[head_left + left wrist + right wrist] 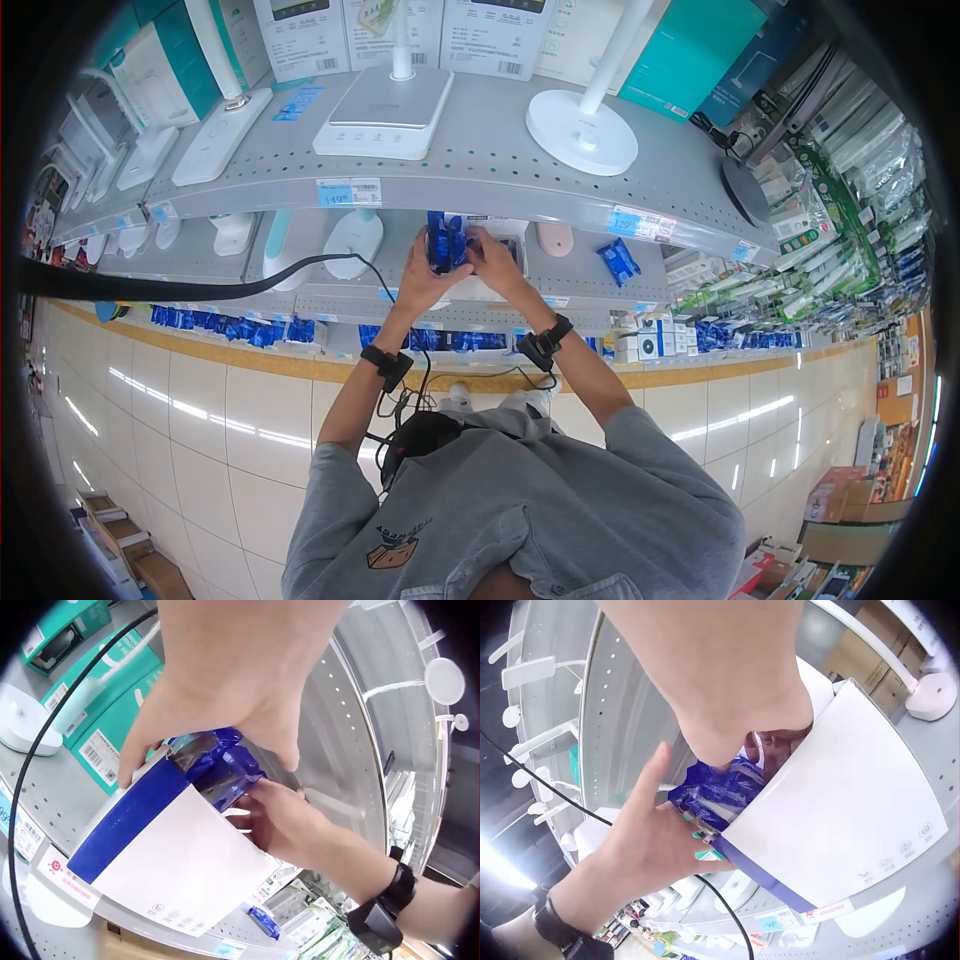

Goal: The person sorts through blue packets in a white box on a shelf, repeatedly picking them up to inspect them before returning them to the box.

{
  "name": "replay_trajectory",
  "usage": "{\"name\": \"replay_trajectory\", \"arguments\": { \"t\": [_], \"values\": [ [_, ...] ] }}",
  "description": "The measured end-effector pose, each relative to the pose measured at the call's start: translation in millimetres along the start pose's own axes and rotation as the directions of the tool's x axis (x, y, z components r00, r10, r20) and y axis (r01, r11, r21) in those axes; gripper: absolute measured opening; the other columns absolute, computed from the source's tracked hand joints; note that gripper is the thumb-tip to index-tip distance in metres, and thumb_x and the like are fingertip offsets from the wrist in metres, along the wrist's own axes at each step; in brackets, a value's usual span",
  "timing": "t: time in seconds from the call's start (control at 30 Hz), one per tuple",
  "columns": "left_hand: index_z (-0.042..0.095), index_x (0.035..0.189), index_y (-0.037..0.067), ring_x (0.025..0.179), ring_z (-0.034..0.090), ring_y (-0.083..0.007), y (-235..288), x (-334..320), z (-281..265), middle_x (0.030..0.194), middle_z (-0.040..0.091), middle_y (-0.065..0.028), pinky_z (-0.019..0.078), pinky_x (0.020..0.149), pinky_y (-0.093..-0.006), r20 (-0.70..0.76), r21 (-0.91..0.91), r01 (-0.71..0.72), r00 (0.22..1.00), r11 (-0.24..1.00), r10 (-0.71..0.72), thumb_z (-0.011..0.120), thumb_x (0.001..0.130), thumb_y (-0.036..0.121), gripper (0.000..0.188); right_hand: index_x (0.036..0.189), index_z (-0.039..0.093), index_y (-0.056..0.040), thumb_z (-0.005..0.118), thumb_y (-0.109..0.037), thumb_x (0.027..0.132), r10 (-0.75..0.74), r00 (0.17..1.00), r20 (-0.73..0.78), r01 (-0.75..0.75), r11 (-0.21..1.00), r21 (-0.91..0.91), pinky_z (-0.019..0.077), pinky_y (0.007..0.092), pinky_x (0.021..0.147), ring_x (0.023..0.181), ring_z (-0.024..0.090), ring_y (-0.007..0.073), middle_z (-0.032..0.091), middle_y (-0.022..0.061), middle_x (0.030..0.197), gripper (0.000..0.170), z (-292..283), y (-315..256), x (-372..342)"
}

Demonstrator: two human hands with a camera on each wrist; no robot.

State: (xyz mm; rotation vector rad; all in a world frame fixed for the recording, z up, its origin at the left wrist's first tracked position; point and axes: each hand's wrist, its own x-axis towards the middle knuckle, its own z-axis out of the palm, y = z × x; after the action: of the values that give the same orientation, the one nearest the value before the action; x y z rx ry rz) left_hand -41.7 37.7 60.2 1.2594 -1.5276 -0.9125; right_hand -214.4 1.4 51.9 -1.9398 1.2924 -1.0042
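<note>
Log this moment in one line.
left hand: holds blue packets | right hand: on same packets | white box: open, packets at mouth | loose packet: on shelf

A gray perforated shelf (480, 172) spans the aisle. Along its foot, a yellow stripe (250, 373) edges a glossy floor (255, 495) of pale square tiles, streaked with white light reflections. Right of the shelf stands a densely stocked rack (860, 200); cardboard boxes (850, 543) sit farther right.

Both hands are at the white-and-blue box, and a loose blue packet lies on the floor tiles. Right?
Not the floor tiles: the head view shows the loose blue packet on a shelf. Left hand and right hand are at the box, yes.
</note>
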Motion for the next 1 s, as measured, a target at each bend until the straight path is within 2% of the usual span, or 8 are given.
{"name": "replay_trajectory", "arguments": {
  "t": [0.13, 0.47, 0.57, 0.63, 0.73, 0.87, 0.93, 1.0],
  "values": [
    [0.024, 0.144, -0.006, 0.115, 0.058, -0.0336, 7.7, 9.6, -3.1, 0.128, 0.053, -0.0275, 0.0459, 0.098, -0.038, -0.002, -0.019, 0.182, 0.983, 0.983, -0.182, 0.084, 0.069, 0.045, 0.108, 0.118, 0.052, -0.0059, 0.056, -0.011, 0.088, 0.041, 0.999, -0.002, -0.041, 0.997, -0.071, 0.0515, 0.0442, 0.078, 0.092, 0.065, 0.0388, 0.066, 0.0223, 0.099, 0.03, 13.9, 5.9, 0.0],
    [0.03, 0.141, 0.003, 0.1, 0.061, -0.0457, -7.2, 42.8, 5.3, 0.111, 0.057, -0.0309, 0.0508, 0.087, -0.0463, -0.056, 0.463, 0.141, 0.99, 0.875, -0.13, 0.076, 0.067, 0.055, 0.101, 0.118, 0.051, -0.0037, 0.056, -0.02, 0.09, 0.127, 0.99, -0.056, -0.135, 0.977, -0.166, 0.0506, 0.0494, 0.077, 0.088, 0.063, 0.0431, 0.066, 0.0223, 0.088, 0.032, 21.7, 8.4, -2.0],
    [0.035, 0.138, 0.004, 0.099, 0.061, -0.0444, -8.3, 40.3, 4.2, 0.108, 0.059, -0.0289, 0.051, 0.086, -0.0471, -0.075, 0.483, 0.153, 0.988, 0.862, -0.133, 0.074, 0.071, 0.048, 0.089, 0.128, 0.047, -0.0037, 0.058, -0.016, 0.09, 0.075, 0.996, 0.042, -0.071, 0.994, -0.087, 0.0526, 0.0418, 0.077, 0.086, 0.067, 0.0353, 0.067, 0.018, 0.088, 0.041, 2.3, -1.3, -15.7],
    [0.039, 0.135, 0.004, 0.098, 0.062, -0.0432, -16.8, 40.1, -0.1, 0.107, 0.061, -0.0277, 0.0508, 0.085, -0.0476, -0.044, 0.426, 0.139, 0.99, 0.894, -0.133, 0.071, 0.075, 0.043, 0.079, 0.126, 0.049, -0.003, 0.061, -0.011, 0.09, -0.091, 0.995, -0.031, 0.095, 0.985, 0.142, 0.0539, 0.0354, 0.068, 0.081, 0.068, 0.0247, 0.068, 0.0129, 0.084, 0.039, -20.2, -3.5, -31.5],
    [0.042, 0.133, 0.004, 0.098, 0.062, -0.0429, -30.3, 41.1, -1.4, 0.106, 0.061, -0.027, 0.0504, 0.085, -0.0472, -0.039, 0.428, 0.108, 0.994, 0.897, -0.101, 0.069, 0.078, 0.042, 0.072, 0.121, 0.054, -0.0028, 0.058, -0.003, 0.09, -0.066, 0.991, -0.117, 0.078, 0.992, 0.097, 0.0534, 0.029, 0.067, 0.076, 0.067, 0.0169, 0.067, 0.0085, 0.081, 0.031, -64.7, 12.0, -50.0],
    [0.043, 0.132, 0.003, 0.099, 0.061, -0.0453, -23.0, 36.8, 0.1, 0.107, 0.061, -0.0285, 0.0493, 0.087, -0.0479, -0.041, 0.431, 0.108, 0.994, 0.896, -0.1, 0.066, 0.081, 0.041, 0.068, 0.115, 0.057, -0.0055, 0.051, 0.002, 0.09, 0.142, 0.932, -0.333, -0.061, 0.969, 0.241, 0.0514, 0.0247, 0.06, 0.067, 0.065, 0.0122, 0.066, 0.0059, 0.08, 0.026, -125.0, 89.3, -70.1],
    [0.044, 0.132, 0.002, 0.101, 0.06, -0.0459, -22.0, 36.8, -0.7, 0.109, 0.061, -0.0293, 0.048, 0.089, -0.0485, -0.039, 0.454, 0.102, 0.995, 0.885, -0.095, 0.061, 0.086, 0.039, 0.062, 0.113, 0.057, -0.0055, 0.053, 0.0, 0.088, 0.332, 0.828, -0.452, -0.161, 0.913, 0.375, 0.0499, 0.0232, 0.057, 0.067, 0.064, 0.0108, 0.065, 0.0054, 0.079, 0.026, -149.1, 123.4, -83.5],
    [0.044, 0.132, 0.002, 0.103, 0.059, -0.0462, -24.5, 37.9, -3.7, 0.111, 0.061, -0.0299, 0.0473, 0.089, -0.0485, -0.013, 0.45, 0.119, 0.992, 0.885, -0.127, 0.059, 0.087, 0.038, 0.059, 0.113, 0.055, -0.0044, 0.058, -0.005, 0.085, 0.408, 0.742, -0.532, -0.27, 0.908, 0.319, 0.0517, 0.0287, 0.059, 0.065, 0.065, 0.0181, 0.065, 0.008, 0.076, 0.028, -166.5, 162.6, -98.0]
  ]
}}
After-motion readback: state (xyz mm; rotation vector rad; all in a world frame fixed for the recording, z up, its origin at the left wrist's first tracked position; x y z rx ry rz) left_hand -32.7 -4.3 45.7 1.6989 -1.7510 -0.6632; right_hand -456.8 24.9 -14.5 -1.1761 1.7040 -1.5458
